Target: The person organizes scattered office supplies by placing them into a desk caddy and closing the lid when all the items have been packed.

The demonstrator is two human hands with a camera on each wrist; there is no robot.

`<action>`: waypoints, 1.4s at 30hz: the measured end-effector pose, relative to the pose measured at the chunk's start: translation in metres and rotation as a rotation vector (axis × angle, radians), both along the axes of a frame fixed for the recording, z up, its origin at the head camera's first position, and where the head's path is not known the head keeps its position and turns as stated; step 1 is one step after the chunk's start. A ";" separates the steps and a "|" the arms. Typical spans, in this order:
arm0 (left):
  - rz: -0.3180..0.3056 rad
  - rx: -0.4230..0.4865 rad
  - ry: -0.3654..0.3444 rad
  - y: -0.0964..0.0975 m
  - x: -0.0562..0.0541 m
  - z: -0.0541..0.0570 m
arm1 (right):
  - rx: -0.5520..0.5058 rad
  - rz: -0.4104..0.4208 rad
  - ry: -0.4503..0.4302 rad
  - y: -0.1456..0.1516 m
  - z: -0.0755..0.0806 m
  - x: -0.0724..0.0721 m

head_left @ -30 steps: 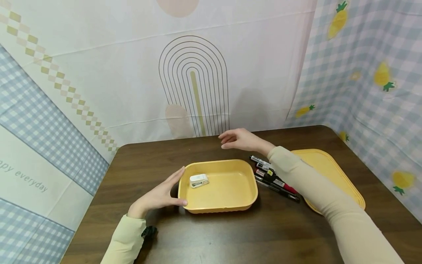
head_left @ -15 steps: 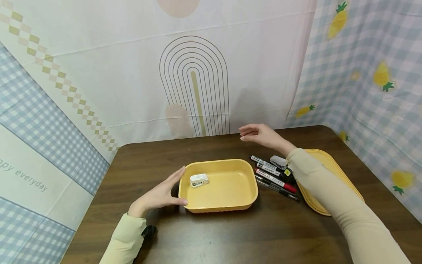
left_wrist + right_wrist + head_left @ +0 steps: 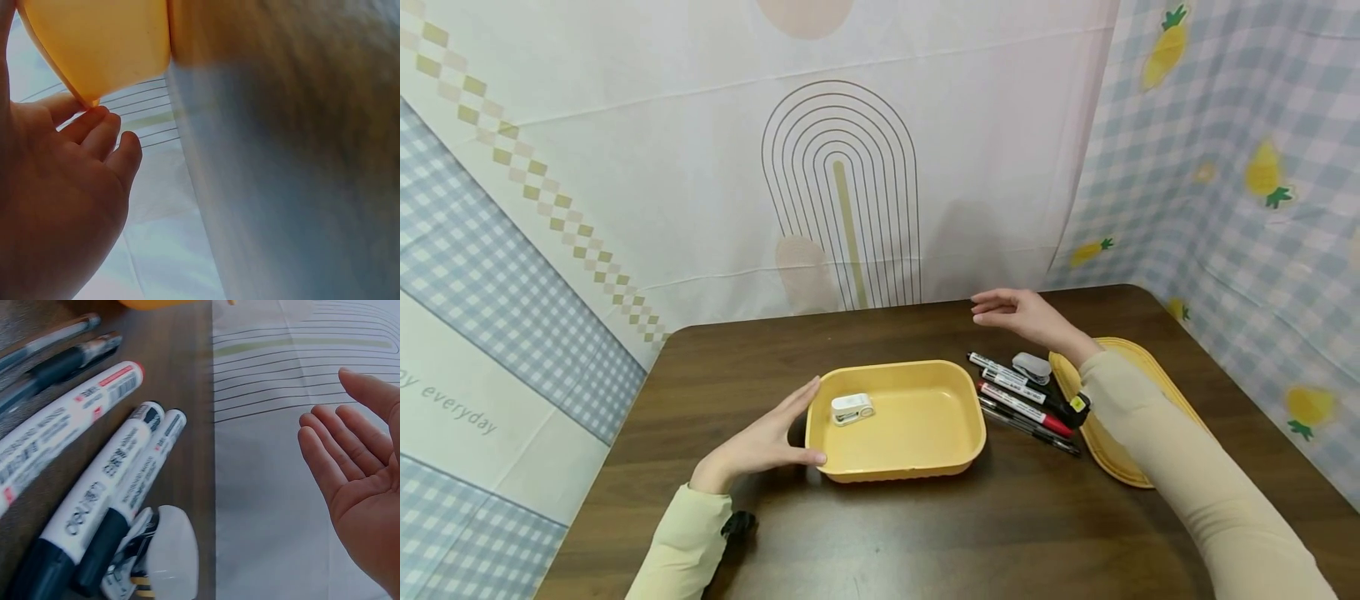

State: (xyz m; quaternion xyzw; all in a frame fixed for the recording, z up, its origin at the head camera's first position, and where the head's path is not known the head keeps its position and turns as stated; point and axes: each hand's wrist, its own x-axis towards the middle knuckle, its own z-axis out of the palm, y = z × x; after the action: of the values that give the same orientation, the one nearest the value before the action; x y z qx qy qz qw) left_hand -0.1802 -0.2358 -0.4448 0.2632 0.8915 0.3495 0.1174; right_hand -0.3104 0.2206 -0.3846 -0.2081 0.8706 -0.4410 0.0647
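Note:
My left hand (image 3: pixel 760 450) spans the left end of a shallow yellow plastic box (image 3: pixel 917 433), thumb on the near corner and fingers along its side. In the left wrist view its fairly straight fingertips touch the rim. A small white stapler (image 3: pixel 852 409) lies inside the box at the left. My right hand (image 3: pixel 1026 317), holding nothing, hovers with relaxed fingers near the table's back edge. Nearest to it are a small grey stapler (image 3: pixel 1032 367) and black-capped white markers (image 3: pixel 1011 385). A red-capped marker (image 3: pixel 1018 404) and black pens (image 3: pixel 1030 427) lie nearer me.
A yellow lid-like tray (image 3: pixel 1116 454) lies on the right, partly under my right sleeve. Beside the markers is a black item with a yellow label (image 3: pixel 1078 405), partly hidden by the sleeve. Patterned cloth (image 3: pixel 985 150) hangs behind the dark wooden table (image 3: pixel 865 542).
My right hand has moved right, from behind the box to behind the markers, uncovering the grey stapler and more of the markers. The left hand and the box have stayed put.

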 end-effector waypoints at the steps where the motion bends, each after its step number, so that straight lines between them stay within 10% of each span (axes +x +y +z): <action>1: -0.001 -0.001 0.001 0.000 0.000 0.000 | 0.005 -0.007 0.000 0.001 -0.002 0.001; 26: 0.009 0.003 -0.012 0.001 0.002 0.002 | 0.004 0.008 -0.094 0.011 -0.057 0.000; 42: 0.007 -0.001 -0.018 0.002 0.001 0.004 | 0.108 0.061 -0.069 0.012 -0.061 -0.004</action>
State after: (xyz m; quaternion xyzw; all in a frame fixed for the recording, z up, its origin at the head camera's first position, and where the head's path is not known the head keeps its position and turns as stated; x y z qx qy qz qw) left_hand -0.1789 -0.2340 -0.4408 0.2569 0.8916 0.3517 0.1242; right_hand -0.3148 0.2328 -0.4460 -0.2154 0.8838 -0.3980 0.1190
